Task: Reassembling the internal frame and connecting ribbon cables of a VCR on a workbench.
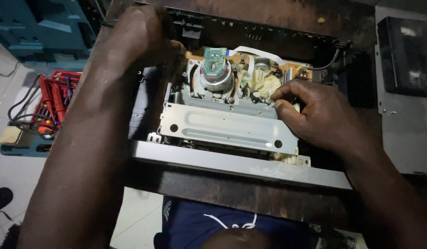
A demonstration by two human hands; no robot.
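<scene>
Opened video recorder (232, 115) lies on the dark wooden table (213, 193) just in front of the person, its grey metal tape deck (227, 127) and silver head drum (216, 76) bare. Left hand (139, 41) grips the recorder's far left corner, fingers curled over the edge, while the right hand (315, 113) pinches thumb and fingertips narrowly at a small part beside the yellowish cloth (265, 84); whether it holds anything I cannot tell. Red test probes (52, 99) lie well apart on the left

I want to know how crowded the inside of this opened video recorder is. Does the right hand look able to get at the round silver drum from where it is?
Probably yes. The right hand pinches something small beside the yellowish cloth, and the silver drum lies uncovered just past it. The left hand sits at the recorder's far left corner, out of the way.
</scene>
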